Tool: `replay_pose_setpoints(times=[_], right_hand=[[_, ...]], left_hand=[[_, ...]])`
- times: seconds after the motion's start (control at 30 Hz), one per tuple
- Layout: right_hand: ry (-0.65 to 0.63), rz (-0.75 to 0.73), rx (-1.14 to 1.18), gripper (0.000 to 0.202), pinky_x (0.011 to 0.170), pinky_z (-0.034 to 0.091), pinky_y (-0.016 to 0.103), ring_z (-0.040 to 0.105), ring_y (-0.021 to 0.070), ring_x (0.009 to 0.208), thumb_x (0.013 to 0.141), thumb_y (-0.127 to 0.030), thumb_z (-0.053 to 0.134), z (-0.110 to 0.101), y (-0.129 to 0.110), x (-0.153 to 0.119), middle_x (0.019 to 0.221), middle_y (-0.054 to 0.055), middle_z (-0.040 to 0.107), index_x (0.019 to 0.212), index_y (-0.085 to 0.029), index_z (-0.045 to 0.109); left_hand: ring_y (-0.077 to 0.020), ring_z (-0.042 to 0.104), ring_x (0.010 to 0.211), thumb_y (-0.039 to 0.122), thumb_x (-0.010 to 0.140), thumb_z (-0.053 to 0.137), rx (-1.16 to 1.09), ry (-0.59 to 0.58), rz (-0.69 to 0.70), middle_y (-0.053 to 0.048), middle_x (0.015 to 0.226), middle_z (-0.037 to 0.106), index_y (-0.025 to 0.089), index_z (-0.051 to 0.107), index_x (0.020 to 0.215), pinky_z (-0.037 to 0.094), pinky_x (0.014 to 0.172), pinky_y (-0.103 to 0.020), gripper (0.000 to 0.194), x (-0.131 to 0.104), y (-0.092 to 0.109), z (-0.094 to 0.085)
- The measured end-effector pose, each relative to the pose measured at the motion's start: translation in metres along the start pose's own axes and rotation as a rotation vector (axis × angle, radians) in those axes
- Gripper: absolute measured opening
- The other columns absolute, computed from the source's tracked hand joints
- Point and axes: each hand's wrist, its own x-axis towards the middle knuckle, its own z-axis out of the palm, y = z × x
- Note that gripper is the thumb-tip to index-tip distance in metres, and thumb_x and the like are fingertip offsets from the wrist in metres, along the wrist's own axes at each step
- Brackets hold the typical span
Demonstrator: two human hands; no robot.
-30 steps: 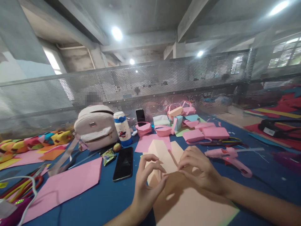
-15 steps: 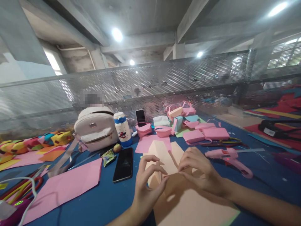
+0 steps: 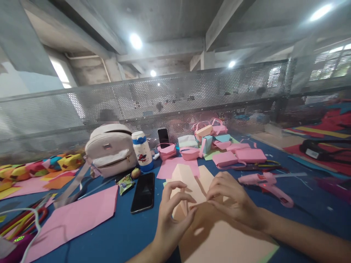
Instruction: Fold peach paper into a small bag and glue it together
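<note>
A peach-coloured folded paper piece [image 3: 184, 176] stands partly raised in front of me, with creased flaps. My left hand [image 3: 175, 215] pinches its near edge between thumb and fingers. From the other side, my right hand [image 3: 233, 197] has its thumb and curled fingertips closed on the same near edge. Beneath both hands lies a flat peach paper sheet [image 3: 227, 239], with a sliver of green at its lower right corner. A pink hot glue gun [image 3: 270, 185] with a small red light rests on its side to the right of my right hand.
Left of my hands are a black phone [image 3: 143, 193], a snack packet [image 3: 126, 184] and a pink sheet [image 3: 74, 219]. Behind stand a white backpack [image 3: 109, 149], a bottle [image 3: 142, 151] and pink paper bags [image 3: 225, 159]. Scissors [image 3: 33, 215] lie far left. A perforated metal screen [image 3: 170, 98] borders the back.
Both hands keep nearly the same grip on the folded paper. The whole view shifts very slightly; nothing else has visibly moved.
</note>
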Motion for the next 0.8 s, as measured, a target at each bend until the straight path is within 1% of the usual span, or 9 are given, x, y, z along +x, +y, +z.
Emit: replay_pose_setpoints(times=[0.23,0.47,0.8], right_hand=[[0.0,-0.032,0.002,0.015,0.075,0.034,0.033,0.053,0.0177,0.078,0.099,-0.027,0.055,0.001,-0.0049,0.003,0.079,0.001,0.066,0.087,-0.02,0.062],[-0.007,-0.025,-0.001,0.018,0.075,0.034,0.034,0.053,0.018,0.078,0.101,-0.028,0.053,0.0029,-0.0074,0.0021,0.079,0.001,0.067,0.088,-0.021,0.063],[-0.002,-0.017,0.022,0.015,0.077,0.033,0.034,0.053,0.0172,0.079,0.099,-0.028,0.056,0.0038,-0.0074,0.0009,0.079,0.0,0.067,0.088,-0.021,0.063]], left_hand=[[-0.0189,0.056,0.108,0.005,0.082,0.064,-0.004,0.022,0.013,-0.004,0.109,0.053,0.023,0.066,0.085,0.043,0.095,-0.029,0.018,0.0009,0.0017,0.0019],[-0.0187,0.057,0.107,0.004,0.081,0.062,-0.012,0.032,0.015,-0.004,0.109,0.053,0.022,0.065,0.081,0.045,0.094,-0.03,0.018,-0.0005,0.0032,0.0027],[-0.0169,0.057,0.107,0.004,0.081,0.062,-0.043,0.048,0.036,-0.004,0.107,0.054,0.021,0.065,0.079,0.048,0.095,-0.027,0.018,0.0016,0.0068,0.0029]])
